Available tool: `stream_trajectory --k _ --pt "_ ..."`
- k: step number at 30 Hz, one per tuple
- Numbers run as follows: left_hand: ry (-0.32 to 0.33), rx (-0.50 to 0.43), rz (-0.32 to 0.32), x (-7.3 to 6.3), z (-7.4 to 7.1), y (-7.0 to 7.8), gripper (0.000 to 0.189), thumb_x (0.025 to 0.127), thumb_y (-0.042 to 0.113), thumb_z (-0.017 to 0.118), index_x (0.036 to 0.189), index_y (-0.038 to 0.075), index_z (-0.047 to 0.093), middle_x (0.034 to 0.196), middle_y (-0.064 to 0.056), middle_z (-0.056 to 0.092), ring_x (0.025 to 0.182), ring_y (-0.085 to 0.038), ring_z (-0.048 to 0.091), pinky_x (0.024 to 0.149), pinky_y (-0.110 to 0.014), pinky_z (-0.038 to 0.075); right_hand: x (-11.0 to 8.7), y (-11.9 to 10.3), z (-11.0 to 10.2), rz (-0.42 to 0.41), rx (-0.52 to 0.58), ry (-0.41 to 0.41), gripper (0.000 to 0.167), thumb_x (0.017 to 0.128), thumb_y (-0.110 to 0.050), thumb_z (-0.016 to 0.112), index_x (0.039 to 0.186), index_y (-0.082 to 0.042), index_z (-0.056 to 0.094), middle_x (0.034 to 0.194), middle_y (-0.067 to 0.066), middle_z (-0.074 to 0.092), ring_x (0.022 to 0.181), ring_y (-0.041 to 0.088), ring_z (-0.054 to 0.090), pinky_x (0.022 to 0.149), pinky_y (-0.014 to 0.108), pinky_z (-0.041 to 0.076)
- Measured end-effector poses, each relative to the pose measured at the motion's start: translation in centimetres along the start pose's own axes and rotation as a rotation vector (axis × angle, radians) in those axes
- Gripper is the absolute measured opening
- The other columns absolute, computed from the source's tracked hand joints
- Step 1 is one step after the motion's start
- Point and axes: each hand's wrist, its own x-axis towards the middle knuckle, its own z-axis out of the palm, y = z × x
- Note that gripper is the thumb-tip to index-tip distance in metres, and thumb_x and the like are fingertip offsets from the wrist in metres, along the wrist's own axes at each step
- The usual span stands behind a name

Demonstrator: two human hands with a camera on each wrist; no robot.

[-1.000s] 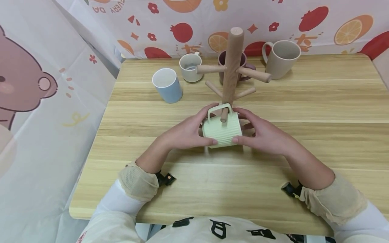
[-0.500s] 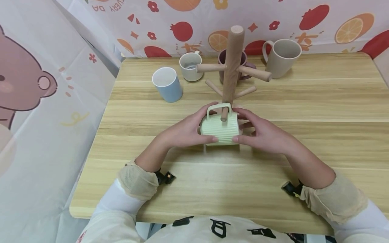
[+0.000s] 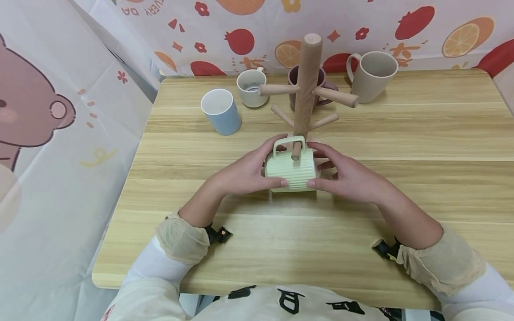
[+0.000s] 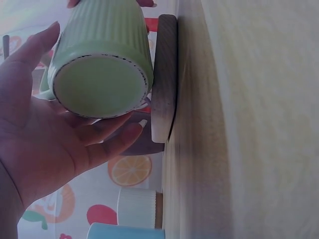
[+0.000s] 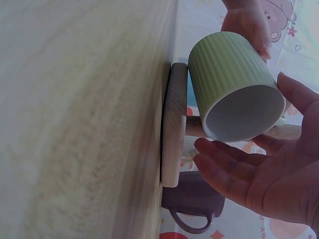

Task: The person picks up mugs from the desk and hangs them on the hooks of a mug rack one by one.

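A ribbed pale green mug [image 3: 290, 171] lies on its side at the front of a wooden mug tree [image 3: 307, 80]. Its handle [image 3: 287, 141] points up, and the tree's low front peg [image 3: 296, 151] runs through the handle's loop. My left hand [image 3: 250, 171] holds the base end, thumb on the near side. At the mouth end, my right hand [image 3: 347, 176] grips the mug with thumb and fingers. The left wrist view shows the round base [image 4: 99, 85] near the edge of the tree's foot [image 4: 164, 79]. In the right wrist view the white inside [image 5: 245, 113] shows.
Behind stand a light blue cup [image 3: 223, 117], a small white mug [image 3: 252, 91], a purple mug [image 3: 293, 79] partly hidden by the tree, and a tall grey mug [image 3: 371, 80]. The tree's upper pegs stick out left and right. A patterned cloth hangs behind the table [image 3: 433, 178].
Over the first half second the green mug shifts slightly left and back and levels out, its handle staying around the peg. Since then mug and hands have hardly moved.
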Motion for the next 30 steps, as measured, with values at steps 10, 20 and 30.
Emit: stream_trajectory --k 10,20,30 --pt "0.056 0.017 0.006 -0.2 -0.1 0.3 0.096 0.083 0.047 0.076 0.156 0.032 0.014 0.149 -0.002 0.043 0.128 -0.011 0.046 0.105 -0.039 0.041 -0.2 -0.1 0.0 0.007 0.013 0.005 0.083 0.089 -0.047 0.069 0.155 -0.033 0.021 0.147 0.008 0.045 0.132 0.03 0.048 0.097 0.051 0.049" --pt "0.221 0.153 -0.029 -0.3 -0.4 2.1 0.091 0.084 0.053 0.072 0.155 0.028 0.021 0.149 -0.001 0.045 0.135 -0.017 0.044 0.11 -0.045 0.038 -0.2 -0.2 -0.1 0.0 0.013 0.003 0.083 0.089 -0.047 0.069 0.155 -0.034 0.02 0.147 0.008 0.045 0.133 0.03 0.047 0.098 0.052 0.048" --pt "0.372 0.245 0.007 1.0 0.1 5.0 0.097 0.08 0.054 0.075 0.155 0.022 0.023 0.149 -0.001 0.04 0.135 -0.013 0.039 0.107 -0.043 0.041 -0.2 -0.2 -0.1 0.001 0.009 -0.004 0.083 0.089 -0.049 0.068 0.155 -0.034 0.02 0.148 0.006 0.045 0.134 0.029 0.046 0.099 0.052 0.047"
